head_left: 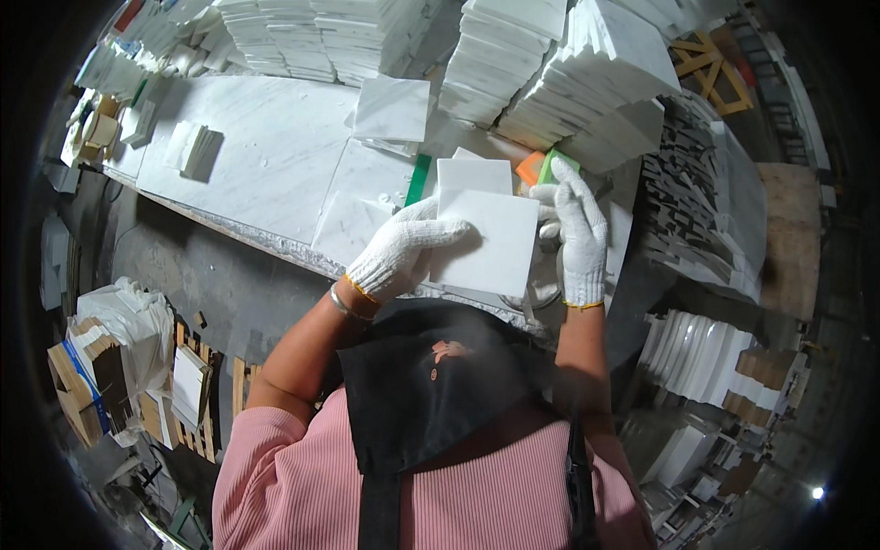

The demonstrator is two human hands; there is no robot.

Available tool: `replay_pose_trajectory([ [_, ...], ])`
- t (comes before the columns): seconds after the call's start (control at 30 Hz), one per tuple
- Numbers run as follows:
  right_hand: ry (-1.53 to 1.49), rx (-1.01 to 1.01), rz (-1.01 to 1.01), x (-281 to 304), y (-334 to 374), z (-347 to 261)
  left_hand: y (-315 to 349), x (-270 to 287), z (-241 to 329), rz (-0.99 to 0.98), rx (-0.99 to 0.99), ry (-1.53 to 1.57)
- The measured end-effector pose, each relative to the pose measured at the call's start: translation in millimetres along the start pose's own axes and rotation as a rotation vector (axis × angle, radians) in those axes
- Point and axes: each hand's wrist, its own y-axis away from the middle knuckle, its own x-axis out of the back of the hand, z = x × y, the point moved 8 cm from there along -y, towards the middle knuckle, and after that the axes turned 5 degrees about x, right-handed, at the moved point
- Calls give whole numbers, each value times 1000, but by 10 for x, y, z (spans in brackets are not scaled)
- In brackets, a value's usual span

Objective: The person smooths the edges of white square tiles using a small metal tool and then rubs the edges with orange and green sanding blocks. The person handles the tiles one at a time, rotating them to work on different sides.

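— Head view is showing both gloved hands working on one square white tile (490,240). What is each hand doing?

— The left hand (401,255) is lying flat on the tile's left part, fingers spread and pressing down, not curled around anything. The right hand (576,231) is gripping the tile's right edge, fingers reaching up past its far corner.

— And where is the tile sitting?

— It is resting on top of another white tile (472,174) at the near edge of the marble worktable (266,156), just in front of a green sponge (553,165) and an orange block (530,168). Tall tile stacks (587,82) are crowding in behind.

— How would you handle it well?

— I am judging here: keeping the left palm flat is spreading the pressure evenly, and the right hand is steadying the edge so the tile is not sliding off toward the floor. Thin stone chips at corners, so I would be lifting it level rather than dragging it.
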Motion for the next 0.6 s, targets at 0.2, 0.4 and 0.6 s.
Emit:
replay_pose_trajectory([
  [0.2,0,145,-95,-71,133,6,-74,-50,10,-19,27,7],
  [0.4,-135,-24,-50,-128,320,195,-76,-43,19,-18,13,-21],
  [0.6,-133,-163,-165,-20,605,421,-93,27,73,-2,-4,0],
])
